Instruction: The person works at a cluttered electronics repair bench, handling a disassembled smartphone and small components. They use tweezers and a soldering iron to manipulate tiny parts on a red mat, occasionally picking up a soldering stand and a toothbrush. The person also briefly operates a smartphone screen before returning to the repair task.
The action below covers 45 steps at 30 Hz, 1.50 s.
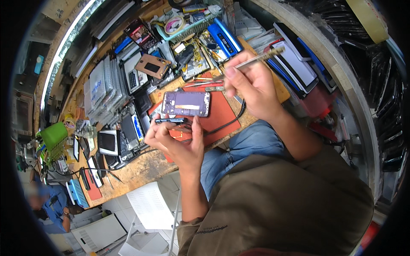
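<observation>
My left hand (181,143) is over the near side of an orange-red mat (224,113), its fingers curled round a slim dark part (170,120) with a bluish edge, seen nearly edge-on. Raised at the right, my right hand (252,85) pinches a thin metal tool (254,61) with a worn, brownish end; its exact kind is unclear. Between the hands, an opened phone (198,104) lies flat on the mat, its dark inside facing up with a pale strip across it. Several slender hand tools (203,83) rest at the mat's far edge.
A black cable (228,123) crosses the mat. Bubble-wrapped packets (104,87) are stacked at left. Behind the phone stand loose phone parts, a blue case (224,37) and a teal basket (188,30). A white chair (149,202) stands below; another person (55,205) sits far left.
</observation>
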Each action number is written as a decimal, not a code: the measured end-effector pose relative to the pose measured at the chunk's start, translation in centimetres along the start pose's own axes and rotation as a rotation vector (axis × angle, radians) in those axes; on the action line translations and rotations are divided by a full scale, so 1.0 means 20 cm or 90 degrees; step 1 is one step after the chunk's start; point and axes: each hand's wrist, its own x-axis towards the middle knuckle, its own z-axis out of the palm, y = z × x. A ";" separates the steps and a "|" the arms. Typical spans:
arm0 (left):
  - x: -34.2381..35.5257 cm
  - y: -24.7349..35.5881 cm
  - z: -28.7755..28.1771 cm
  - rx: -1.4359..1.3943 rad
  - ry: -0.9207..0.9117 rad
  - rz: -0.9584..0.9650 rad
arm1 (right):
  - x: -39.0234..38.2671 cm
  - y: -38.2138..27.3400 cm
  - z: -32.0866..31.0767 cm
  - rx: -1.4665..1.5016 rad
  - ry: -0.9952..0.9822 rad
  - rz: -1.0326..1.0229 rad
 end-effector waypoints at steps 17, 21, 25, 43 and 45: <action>0.64 0.03 0.15 -0.079 -0.146 0.179 | -0.29 0.32 -0.43 -0.135 0.161 0.041; 0.86 0.02 0.38 0.011 -0.192 0.324 | -0.29 0.31 -0.42 -0.245 0.112 0.029; 0.86 -0.05 0.53 0.051 -0.085 0.423 | -0.32 0.31 -0.43 -0.304 0.094 0.007; 0.64 -0.07 0.36 -0.063 0.032 0.544 | -0.21 0.25 -0.37 -0.408 0.066 -0.030; 0.64 -0.08 0.34 -0.094 0.032 0.520 | -0.10 0.21 -0.36 -0.499 0.010 -0.017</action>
